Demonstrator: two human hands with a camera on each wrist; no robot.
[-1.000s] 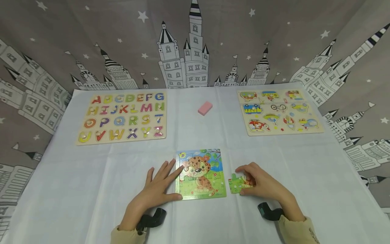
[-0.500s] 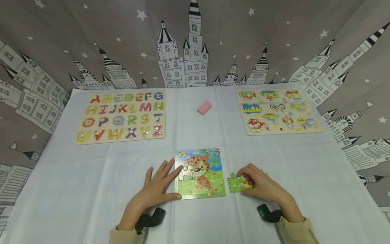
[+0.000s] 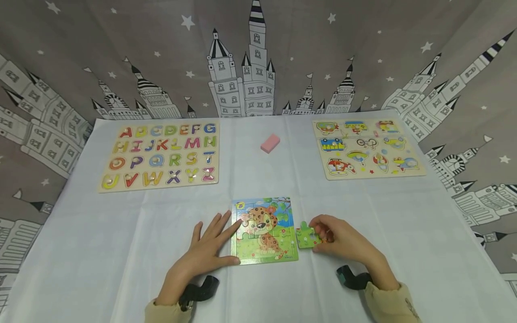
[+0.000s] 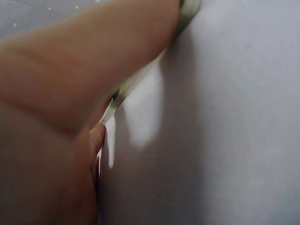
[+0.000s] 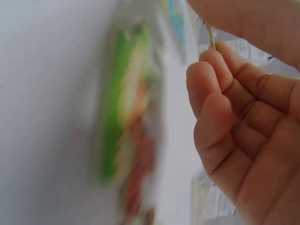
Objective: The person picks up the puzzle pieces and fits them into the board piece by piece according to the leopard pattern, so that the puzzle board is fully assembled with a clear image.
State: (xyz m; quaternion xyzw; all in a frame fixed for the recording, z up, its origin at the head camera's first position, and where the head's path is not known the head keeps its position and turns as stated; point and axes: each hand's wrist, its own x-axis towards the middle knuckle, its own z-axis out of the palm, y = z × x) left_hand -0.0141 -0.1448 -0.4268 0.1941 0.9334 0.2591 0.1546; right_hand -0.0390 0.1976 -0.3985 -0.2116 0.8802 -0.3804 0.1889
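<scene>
A square jigsaw board (image 3: 284, 251) with a spotted cub picture lies on the white table in front of me. My left hand (image 3: 208, 246) is spread flat at its left side, index fingertip and thumb on its edge. In the left wrist view, the hand (image 4: 84, 61) hides most of the board. Just beyond the right edge of the board, my right hand (image 3: 343, 237) pinches a green jigsaw piece (image 3: 305, 237) between thumb and fingers. Only the thin edge of that piece (image 5: 211, 37) shows in the right wrist view. A blurred green-and-orange piece (image 5: 133, 122) lies below the hand there.
Toward the back left lies a wooden alphabet puzzle (image 3: 161, 154). A wooden vehicle puzzle (image 3: 367, 157) is at the back right. Between them sits a pink block (image 3: 270, 143). A grey castle-print curtain (image 3: 161, 27) hangs behind the table.
My right hand has picked up the green jigsaw piece and moved it slightly left and away from me, up to the board's right edge. The left hand has kept its place.
</scene>
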